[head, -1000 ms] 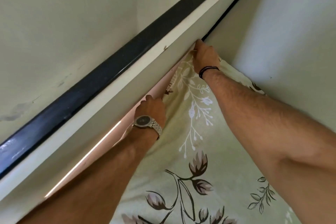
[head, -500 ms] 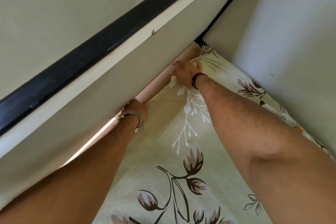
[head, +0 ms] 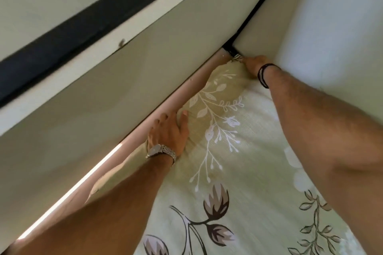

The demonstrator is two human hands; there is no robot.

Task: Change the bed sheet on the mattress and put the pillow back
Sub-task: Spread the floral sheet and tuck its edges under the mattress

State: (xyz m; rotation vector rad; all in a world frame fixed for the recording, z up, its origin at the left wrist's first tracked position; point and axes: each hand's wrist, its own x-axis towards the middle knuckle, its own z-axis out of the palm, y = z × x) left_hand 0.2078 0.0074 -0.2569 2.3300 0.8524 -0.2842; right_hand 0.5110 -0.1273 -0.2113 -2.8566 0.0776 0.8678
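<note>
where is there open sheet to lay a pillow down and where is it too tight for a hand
Open: the flat floral sheet between the two forearms, running toward the camera. Crowded: the far corner, where the right hand grips the sheet's corner, and the strip along the pink mattress edge under the wall panel, where the left hand presses.

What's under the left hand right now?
The left hand lies flat on the floral bed sheet, pressing its edge beside the pink rail. Whatever lies beneath the sheet is covered, so it cannot be seen.
</note>
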